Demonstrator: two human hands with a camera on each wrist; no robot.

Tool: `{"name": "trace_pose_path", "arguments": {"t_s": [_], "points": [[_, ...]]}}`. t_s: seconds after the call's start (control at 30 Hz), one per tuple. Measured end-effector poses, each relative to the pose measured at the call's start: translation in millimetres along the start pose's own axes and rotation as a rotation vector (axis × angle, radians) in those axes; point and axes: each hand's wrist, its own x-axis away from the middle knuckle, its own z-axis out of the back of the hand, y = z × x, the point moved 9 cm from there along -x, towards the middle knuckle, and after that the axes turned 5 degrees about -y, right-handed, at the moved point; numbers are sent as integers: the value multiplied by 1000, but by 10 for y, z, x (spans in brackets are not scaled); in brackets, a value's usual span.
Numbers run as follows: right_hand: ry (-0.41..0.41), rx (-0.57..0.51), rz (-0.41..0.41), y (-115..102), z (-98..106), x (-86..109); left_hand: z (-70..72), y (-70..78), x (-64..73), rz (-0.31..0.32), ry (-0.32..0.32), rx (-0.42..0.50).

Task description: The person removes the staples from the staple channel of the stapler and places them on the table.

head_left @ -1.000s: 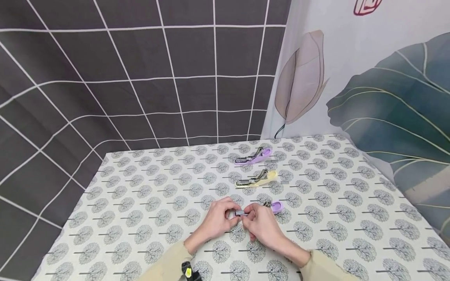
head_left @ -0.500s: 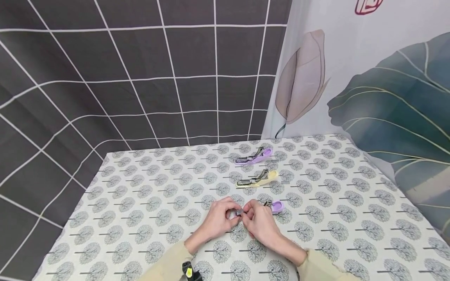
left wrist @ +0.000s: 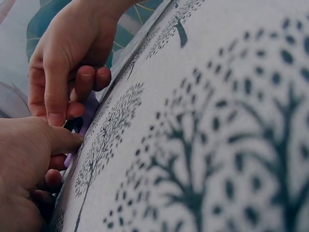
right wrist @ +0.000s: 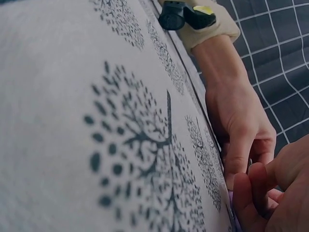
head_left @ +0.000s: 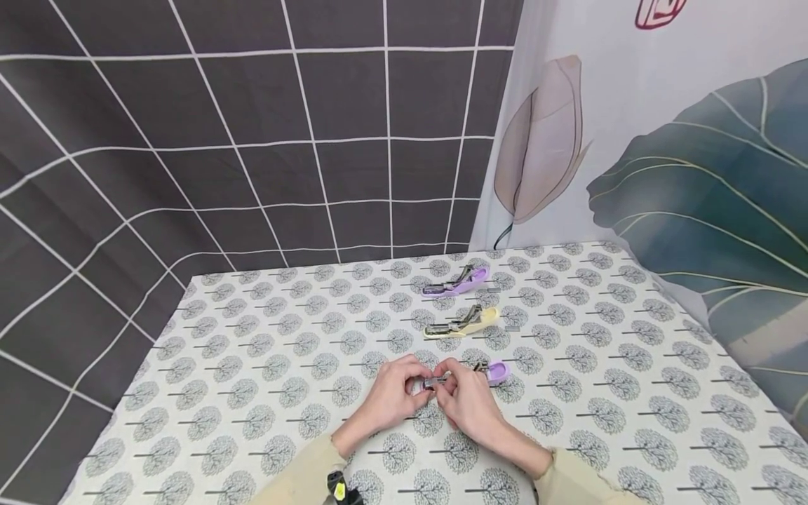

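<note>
A purple stapler [head_left: 499, 372] lies on the table in front of me, its middle mostly hidden by my hands. My left hand [head_left: 388, 391] holds its front end between thumb and fingers. Over the stapler's front part, my right hand [head_left: 470, 398] pinches a small grey strip of staples [head_left: 434, 382], mostly covered by fingertips. In the left wrist view, a bit of the purple body [left wrist: 90, 110] shows below the right fingers. Both hands' fingertips meet closely in the right wrist view, where only a sliver of purple [right wrist: 231, 198] appears.
Behind the hands lie a yellow stapler [head_left: 485, 320] and, farther back, another purple stapler [head_left: 472, 280], both with their tops raised. Small grey staple strips [head_left: 513, 328] rest beside them. A tree-patterned cloth [head_left: 252, 365] covers the table, with a dark gridded curtain [head_left: 252, 168] behind.
My right fingertips have shifted slightly over the stapler's front; the grey strip looked tilted half a second ago and now lies flatter. My left hand stays in place.
</note>
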Motion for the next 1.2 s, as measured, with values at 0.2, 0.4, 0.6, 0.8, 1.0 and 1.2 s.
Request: {"name": "trace_pose_path", "arguments": {"t_s": [0.2, 0.4, 0.6, 0.8, 1.0, 1.2], "points": [[-23, -81, -23, 12, -2, 24, -11, 0, 2, 3, -3, 11], [-30, -161, -50, 21, 18, 39, -12, -2, 5, 12, -8, 21], [-38, -226, -64, -15, 72, 61, -1, -3, 0, 10, -1, 12], [-70, -295, -71, -85, 156, 84, 10, 9, -6, -29, 18, 36], [-85, -347, -88, -110, 249, 114, 0, -10, 1, -15, 9, 46], [-78, -364, -106, -100, 338, 142, -13, -28, 7, 14, -5, 37]]}}
